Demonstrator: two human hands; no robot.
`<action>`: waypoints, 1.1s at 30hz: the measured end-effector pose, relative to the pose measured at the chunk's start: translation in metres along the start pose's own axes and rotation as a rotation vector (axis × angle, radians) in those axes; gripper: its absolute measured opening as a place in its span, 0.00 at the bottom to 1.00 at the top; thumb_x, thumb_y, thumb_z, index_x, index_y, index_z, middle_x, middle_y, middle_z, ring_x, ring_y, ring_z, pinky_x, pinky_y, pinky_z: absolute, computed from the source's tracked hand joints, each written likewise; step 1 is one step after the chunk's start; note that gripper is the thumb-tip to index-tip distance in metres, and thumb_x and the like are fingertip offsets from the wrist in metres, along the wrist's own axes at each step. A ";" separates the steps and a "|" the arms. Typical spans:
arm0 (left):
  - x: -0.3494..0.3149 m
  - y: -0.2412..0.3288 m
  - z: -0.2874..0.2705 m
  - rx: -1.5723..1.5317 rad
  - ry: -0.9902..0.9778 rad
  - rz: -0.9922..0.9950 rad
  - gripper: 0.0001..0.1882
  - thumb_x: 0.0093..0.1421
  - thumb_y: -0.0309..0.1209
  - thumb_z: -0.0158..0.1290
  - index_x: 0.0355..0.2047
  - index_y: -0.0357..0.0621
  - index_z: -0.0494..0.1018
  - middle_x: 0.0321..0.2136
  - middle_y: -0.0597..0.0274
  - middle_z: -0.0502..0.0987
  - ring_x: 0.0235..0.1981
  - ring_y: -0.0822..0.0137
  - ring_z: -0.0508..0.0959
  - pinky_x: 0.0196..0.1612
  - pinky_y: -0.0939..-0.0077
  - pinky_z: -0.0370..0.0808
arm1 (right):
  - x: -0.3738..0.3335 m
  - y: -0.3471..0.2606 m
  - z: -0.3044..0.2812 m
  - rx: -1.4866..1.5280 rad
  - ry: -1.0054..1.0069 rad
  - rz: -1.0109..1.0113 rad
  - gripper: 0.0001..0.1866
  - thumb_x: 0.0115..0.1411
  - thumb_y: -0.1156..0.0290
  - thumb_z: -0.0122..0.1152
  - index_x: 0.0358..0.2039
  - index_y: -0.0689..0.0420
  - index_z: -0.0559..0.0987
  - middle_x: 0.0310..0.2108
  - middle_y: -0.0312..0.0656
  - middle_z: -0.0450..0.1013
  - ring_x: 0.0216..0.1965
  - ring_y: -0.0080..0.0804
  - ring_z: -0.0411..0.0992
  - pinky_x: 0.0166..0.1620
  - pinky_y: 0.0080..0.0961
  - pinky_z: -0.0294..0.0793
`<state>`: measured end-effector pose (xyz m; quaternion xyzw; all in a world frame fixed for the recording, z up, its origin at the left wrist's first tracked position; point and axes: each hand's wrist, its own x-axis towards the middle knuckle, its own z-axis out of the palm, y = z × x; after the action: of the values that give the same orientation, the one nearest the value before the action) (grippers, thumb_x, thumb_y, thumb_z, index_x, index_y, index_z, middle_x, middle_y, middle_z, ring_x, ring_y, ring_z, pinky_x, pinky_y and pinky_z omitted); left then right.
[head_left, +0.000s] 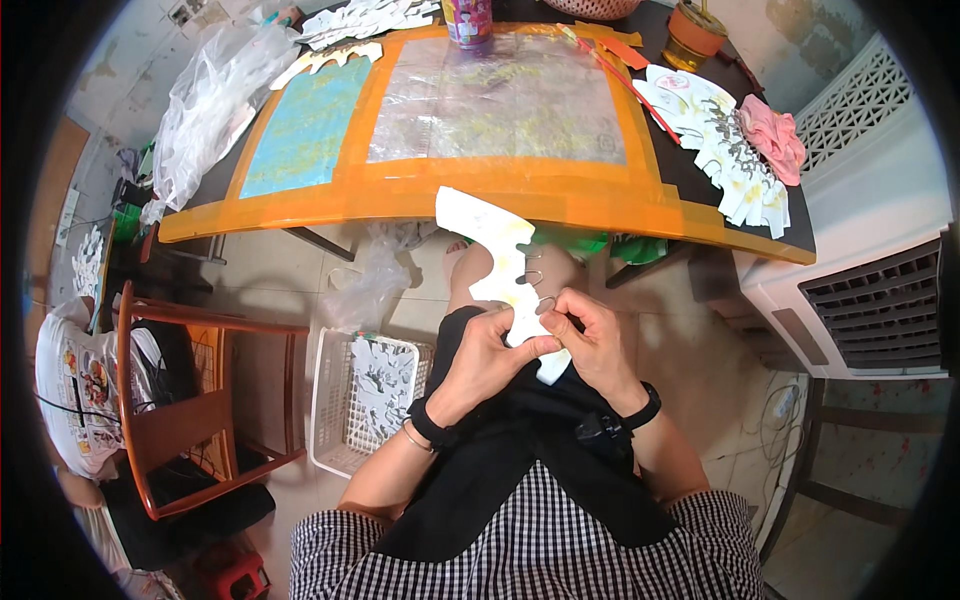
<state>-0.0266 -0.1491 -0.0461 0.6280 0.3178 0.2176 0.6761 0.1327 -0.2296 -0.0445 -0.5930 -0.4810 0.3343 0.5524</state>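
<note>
Over my lap I hold a white, wavy-edged cut-out strip (pixel 508 262) with faint yellow patches, and thin bent wire hooks (pixel 533 272) stick out along its right edge. My left hand (pixel 485 358) is closed on the strip's lower part, thumb on top. My right hand (pixel 594 342) pinches it from the other side by the lowest hook, the two thumbs close together. The strip's upper end reaches up to the table's near edge. What lies under my fingers is hidden.
Ahead stands a table edged with orange tape (pixel 480 205). On it are a fan of similar white pieces (pixel 715 130), a pink cloth (pixel 772 138), a jar (pixel 692 38) and a plastic bag (pixel 215 110). A white basket (pixel 330 425) with cut-outs and a wooden chair (pixel 175 430) stand left.
</note>
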 end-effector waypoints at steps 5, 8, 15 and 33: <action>-0.001 0.006 0.000 0.095 -0.051 0.043 0.14 0.59 0.33 0.70 0.39 0.36 0.82 0.31 0.72 0.80 0.33 0.81 0.74 0.37 0.80 0.74 | -0.005 0.000 -0.003 0.010 -0.017 0.044 0.17 0.70 0.64 0.60 0.28 0.62 0.73 0.21 0.33 0.63 0.24 0.21 0.60 0.28 0.23 0.61; -0.001 0.003 0.000 0.037 -0.095 0.028 0.15 0.59 0.32 0.69 0.40 0.35 0.82 0.32 0.71 0.81 0.33 0.81 0.75 0.37 0.80 0.75 | -0.006 0.004 0.000 0.209 0.037 0.158 0.19 0.74 0.61 0.55 0.29 0.62 0.75 0.23 0.31 0.66 0.25 0.20 0.62 0.30 0.20 0.64; -0.002 0.001 0.003 -0.089 -0.036 -0.020 0.14 0.60 0.30 0.68 0.43 0.36 0.81 0.38 0.67 0.84 0.40 0.78 0.80 0.46 0.78 0.78 | -0.001 0.004 -0.010 0.305 -0.019 0.182 0.37 0.77 0.42 0.30 0.40 0.62 0.80 0.32 0.37 0.76 0.36 0.23 0.72 0.40 0.21 0.72; -0.037 0.070 -0.063 0.077 0.053 0.225 0.21 0.43 0.33 0.77 0.34 0.36 0.80 0.28 0.61 0.82 0.31 0.67 0.81 0.36 0.72 0.76 | 0.154 0.282 0.076 -0.075 -0.343 0.029 0.11 0.65 0.71 0.53 0.44 0.62 0.77 0.38 0.57 0.76 0.41 0.52 0.76 0.49 0.43 0.73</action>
<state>-0.0894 -0.1214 0.0279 0.6792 0.2711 0.2962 0.6143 0.1675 -0.0391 -0.3116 -0.5542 -0.5719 0.4203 0.4349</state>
